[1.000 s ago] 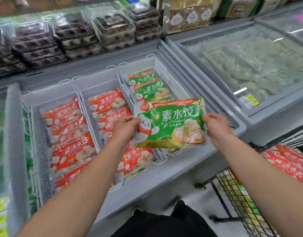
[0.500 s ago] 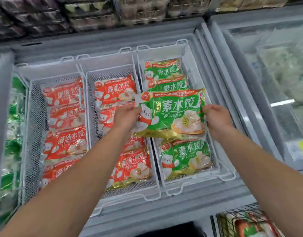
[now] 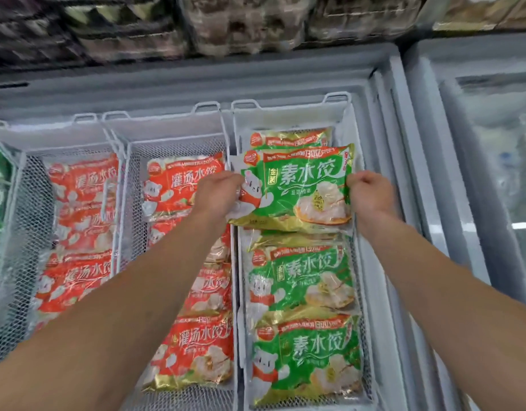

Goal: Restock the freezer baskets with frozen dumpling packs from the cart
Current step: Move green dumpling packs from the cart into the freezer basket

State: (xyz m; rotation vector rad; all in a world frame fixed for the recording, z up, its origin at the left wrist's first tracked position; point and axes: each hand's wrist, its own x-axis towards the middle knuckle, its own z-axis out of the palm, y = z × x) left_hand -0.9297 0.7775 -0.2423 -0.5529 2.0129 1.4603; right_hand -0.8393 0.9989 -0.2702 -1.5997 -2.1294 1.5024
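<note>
**Hands hold green pack over right basket**

Left hand (image 3: 217,192) grips the left edge of the green pack (image 3: 297,188), fingers curled onto it. Right hand (image 3: 370,192) grips the right edge likewise. The pack is held face up over the far half of the right basket (image 3: 339,114), overlapping another green pack behind it. Two more green packs (image 3: 306,351) lie nearer in the same basket. The middle basket (image 3: 167,134) and left basket (image 3: 63,137) hold red packs (image 3: 87,185). All three baskets sit side by side in the open freezer (image 3: 383,120). Blurred trays (image 3: 241,22) are stacked beyond it.
</note>
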